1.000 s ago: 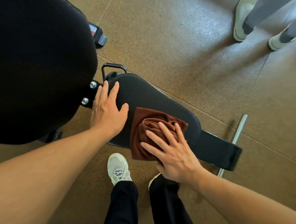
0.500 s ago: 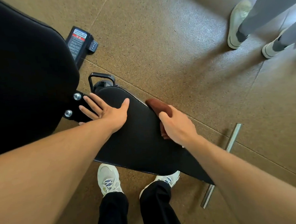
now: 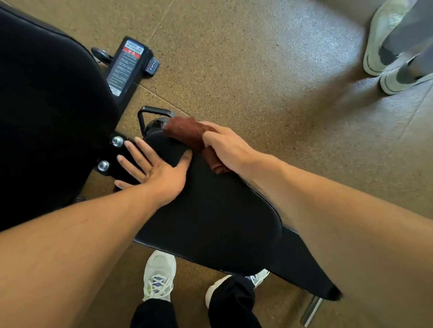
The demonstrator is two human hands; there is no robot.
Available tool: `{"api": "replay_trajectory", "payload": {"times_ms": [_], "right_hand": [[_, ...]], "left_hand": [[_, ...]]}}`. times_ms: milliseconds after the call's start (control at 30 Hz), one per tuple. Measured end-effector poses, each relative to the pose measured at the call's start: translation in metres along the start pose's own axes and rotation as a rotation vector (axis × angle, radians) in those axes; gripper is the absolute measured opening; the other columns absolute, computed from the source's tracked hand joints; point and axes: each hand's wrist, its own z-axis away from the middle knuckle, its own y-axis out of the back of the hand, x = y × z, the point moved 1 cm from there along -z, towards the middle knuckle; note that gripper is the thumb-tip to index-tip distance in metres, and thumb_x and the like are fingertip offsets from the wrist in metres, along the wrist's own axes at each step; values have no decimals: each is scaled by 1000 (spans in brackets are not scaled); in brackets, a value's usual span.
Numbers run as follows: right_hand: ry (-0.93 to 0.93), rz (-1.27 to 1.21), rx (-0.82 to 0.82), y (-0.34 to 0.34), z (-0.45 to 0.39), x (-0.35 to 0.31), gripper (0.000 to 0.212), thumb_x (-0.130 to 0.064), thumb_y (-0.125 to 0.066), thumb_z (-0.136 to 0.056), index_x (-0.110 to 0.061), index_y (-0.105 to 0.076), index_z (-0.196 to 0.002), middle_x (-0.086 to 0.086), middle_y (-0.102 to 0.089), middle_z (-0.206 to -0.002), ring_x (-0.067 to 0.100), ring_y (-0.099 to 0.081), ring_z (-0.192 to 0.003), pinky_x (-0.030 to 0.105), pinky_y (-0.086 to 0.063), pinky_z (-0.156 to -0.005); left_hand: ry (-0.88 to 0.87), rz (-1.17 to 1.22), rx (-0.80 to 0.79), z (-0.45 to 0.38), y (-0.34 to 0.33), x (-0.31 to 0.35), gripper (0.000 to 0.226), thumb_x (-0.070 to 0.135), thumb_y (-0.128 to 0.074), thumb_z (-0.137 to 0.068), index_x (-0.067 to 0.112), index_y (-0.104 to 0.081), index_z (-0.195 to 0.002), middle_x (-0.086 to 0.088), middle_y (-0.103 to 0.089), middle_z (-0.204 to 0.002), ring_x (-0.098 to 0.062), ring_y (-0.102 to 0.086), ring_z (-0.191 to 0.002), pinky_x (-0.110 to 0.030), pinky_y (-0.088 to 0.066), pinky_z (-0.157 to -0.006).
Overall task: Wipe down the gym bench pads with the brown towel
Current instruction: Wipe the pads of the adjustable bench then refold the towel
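towel (image 3: 185,132) gripped in right hand (image 3: 228,148) on seat pad (image 3: 213,214).

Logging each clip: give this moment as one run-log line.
right hand: grips brown towel on seat pad far edge | left hand: flat, bracing pad | back pad: untouched

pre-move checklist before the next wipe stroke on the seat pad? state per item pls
1. Right hand gripping the brown towel: ok.
2. Towel touching the seat pad, at its far edge by the hinge: ok.
3. Left hand flat, bracing the pad: ok.
4. Pad top free of objects: ok.
5. Back pad wiped: cannot tell.
6. Bystander's shoes apart from the bench: ok.
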Motion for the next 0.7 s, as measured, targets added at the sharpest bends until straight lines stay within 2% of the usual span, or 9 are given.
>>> {"api": "replay_trajectory", "payload": {"times_ms": [100,200,267,333,433,500,600,633,700], "right_hand": [[-18,112,12,9,33,26,61,-33,-43,-79,-35,-59,-138,-8,-67,-116,14,-61,-105,32,-45,-91],[-28,167,50,15,71,53,66,-34,-42,-80,-40,-50,-146,-15,-61,-127,11,-56,-117,31,-41,-98],[-3,244,83,16,95,66,68,-30,-43,-81,-44,-47,-148,-19,-53,-144,6,-47,-133,30,-36,-109],[54,333,170,12,119,79,70,-27,-44,-81,-47,-46,-149,-24,-41,-156,1,-35,-144,31,-29,-120],[118,411,388,-12,159,107,71,-26,-43,-82,-47,-46,-150,-23,-32,-163,2,-22,-153,34,-23,-124],[106,406,532,-36,182,126,73,-21,-44,-84,-44,-44,-153,-21,-24,-167,5,-14,-157,33,-19,-123],[56,417,700,-89,200,140,76,-18,-47,-85,-38,-38,-158,-21,-13,-170,9,4,-160,29,-9,-123],[55,448,749,-112,199,141,76,-19,-48,-85,-34,-38,-159,-18,-13,-171,12,7,-160,33,-7,-126],[32,546,829,-151,191,139,73,-24,-48,-88,-29,-36,-160,-9,-15,-172,18,8,-161,47,-6,-130]], "left_hand": [[-3,-4,22,1,-1,2,116,83,-39,-83,20,29,-153,1,35,-162,-28,30,-150,-63,13,-116],[-14,-11,20,2,-2,0,115,83,-37,-84,20,28,-154,1,34,-162,-29,29,-150,-63,11,-118],[-31,-7,8,0,-1,-2,114,82,-37,-84,19,28,-154,0,33,-163,-30,29,-150,-62,10,-119],[-56,8,-2,0,1,-3,113,80,-39,-86,19,27,-154,0,31,-163,-31,28,-150,-60,10,-120],[-122,41,-13,2,2,-7,104,70,-42,-92,19,23,-156,0,28,-165,-31,24,-151,-56,9,-121],[-231,3,-2,1,7,-20,96,63,-42,-96,22,19,-158,1,25,-166,-28,19,-153,-55,6,-122],[-546,-125,1,-4,22,-74,78,54,-35,-103,31,13,-159,7,22,-167,-21,9,-155,-50,-5,-124],[-619,-131,-25,-4,28,-99,73,52,-33,-104,36,12,-158,9,21,-167,-21,5,-156,-49,-9,-124],[-660,-99,-89,1,32,-145,67,52,-30,-105,44,12,-157,13,18,-167,-23,-4,-156,-48,-14,-124]]}}
